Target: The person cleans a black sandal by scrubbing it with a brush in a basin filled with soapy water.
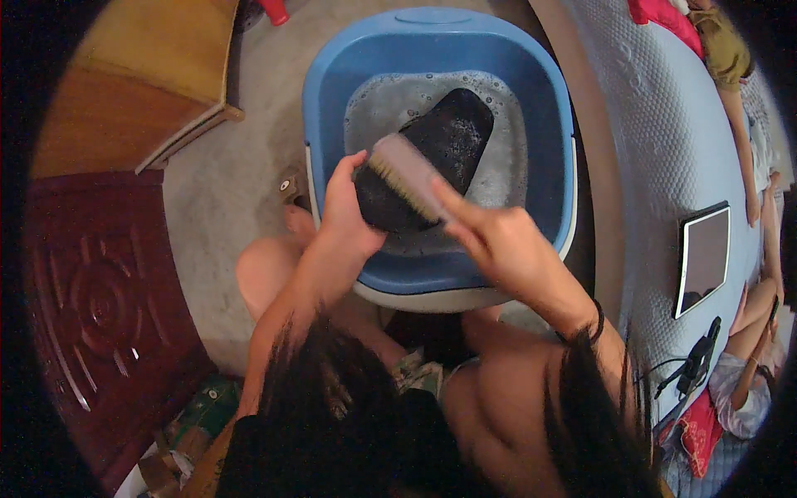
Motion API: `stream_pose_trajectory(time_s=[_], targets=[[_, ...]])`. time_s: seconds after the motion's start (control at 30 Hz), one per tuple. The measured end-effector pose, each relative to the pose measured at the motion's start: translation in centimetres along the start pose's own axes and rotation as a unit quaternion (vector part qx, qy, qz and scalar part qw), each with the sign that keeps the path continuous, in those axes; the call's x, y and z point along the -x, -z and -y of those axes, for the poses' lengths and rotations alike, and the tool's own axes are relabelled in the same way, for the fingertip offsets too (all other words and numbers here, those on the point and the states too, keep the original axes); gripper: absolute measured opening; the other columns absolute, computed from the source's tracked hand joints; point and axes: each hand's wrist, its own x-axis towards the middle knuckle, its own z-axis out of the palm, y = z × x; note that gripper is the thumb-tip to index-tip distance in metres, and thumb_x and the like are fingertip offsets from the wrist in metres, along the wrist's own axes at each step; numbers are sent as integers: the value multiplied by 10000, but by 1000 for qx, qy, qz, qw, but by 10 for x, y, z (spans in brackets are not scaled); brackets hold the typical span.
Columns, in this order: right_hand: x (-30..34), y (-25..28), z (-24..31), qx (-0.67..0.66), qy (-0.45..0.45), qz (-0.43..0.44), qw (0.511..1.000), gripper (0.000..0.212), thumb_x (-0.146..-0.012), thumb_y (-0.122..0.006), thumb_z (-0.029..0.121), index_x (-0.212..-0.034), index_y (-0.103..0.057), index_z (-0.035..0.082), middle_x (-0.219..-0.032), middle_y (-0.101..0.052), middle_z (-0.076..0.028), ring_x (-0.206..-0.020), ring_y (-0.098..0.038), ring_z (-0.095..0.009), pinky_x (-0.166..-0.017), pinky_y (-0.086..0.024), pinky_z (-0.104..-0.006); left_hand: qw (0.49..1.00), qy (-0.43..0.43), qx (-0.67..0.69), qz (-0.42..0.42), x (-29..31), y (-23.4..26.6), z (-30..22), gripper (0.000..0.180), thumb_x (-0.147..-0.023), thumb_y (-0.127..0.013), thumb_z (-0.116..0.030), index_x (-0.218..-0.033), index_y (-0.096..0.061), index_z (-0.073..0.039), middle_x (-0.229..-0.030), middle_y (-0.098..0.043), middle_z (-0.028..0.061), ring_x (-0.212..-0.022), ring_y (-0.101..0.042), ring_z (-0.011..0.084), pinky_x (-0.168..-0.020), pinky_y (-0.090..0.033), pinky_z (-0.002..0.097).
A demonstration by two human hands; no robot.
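Observation:
Over a blue basin of soapy water, my left hand grips the near end of a black, long, rounded object that looks like a slipper. Its far end slants away to the right, with pale suds on the surface. In my right hand is a scrub brush with a pale back and yellowish bristles. The brush lies across the slipper's near part, bristles toward my left hand. Motion blurs the brush slightly, and my left fingertips are hidden beneath the slipper.
To the right is a bed with a pale quilted cover, holding a tablet and a black power strip with cords. Other people's limbs rest along its far side. A wooden cabinet and a dark red panel stand left.

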Motion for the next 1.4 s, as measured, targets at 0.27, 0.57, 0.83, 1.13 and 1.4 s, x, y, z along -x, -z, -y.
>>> stream_pose_trajectory(time_s=[0.27, 0.57, 0.83, 1.13, 1.4], targets=[[-9, 7, -20, 161, -101, -80, 979, 420, -826, -534, 149, -1240, -457, 154, -696, -550, -233, -640, -563, -377, -567, -444, -422, 997, -6, 19, 79, -12, 9, 2, 283, -836, -392, -249, -942, -569, -56, -918, -615, 119, -820, -599, 273, -803, -465, 436], [-11, 10, -30, 162, -92, -91, 978, 413, -803, -567, 139, -1209, -494, 163, -723, -554, -229, -668, -559, -370, -580, -452, -405, 999, -13, 6, 52, -7, 4, 3, 263, -822, -397, -234, -900, -574, -57, -918, -611, 84, -840, -587, 237, -806, -459, 388], [-3, 0, -24, 133, -30, -80, 987, 278, -837, -512, 211, -1105, -561, 154, -631, -576, -207, -568, -578, -374, -493, -476, -459, 999, -40, 1, 20, -6, 2, 6, 267, -826, -404, -249, -911, -575, -62, -894, -611, 101, -827, -592, 261, -788, -466, 421], [6, 5, 2, 63, 13, 38, 997, 442, -797, -564, 114, -1225, -475, 180, -719, -554, -228, -657, -562, -374, -581, -458, -406, 997, -34, -29, -60, 2, 7, 3, 262, -819, -395, -239, -909, -575, -72, -923, -611, 94, -854, -594, 247, -780, -469, 393], [7, 4, 3, 29, 15, 33, 999, 475, -807, -556, 128, -1261, -432, 191, -650, -524, -228, -613, -539, -393, -566, -439, -426, 1000, -15, -16, 0, 0, 11, 2, 275, -815, -396, -247, -910, -577, -63, -905, -611, 96, -845, -598, 251, -788, -471, 398]])
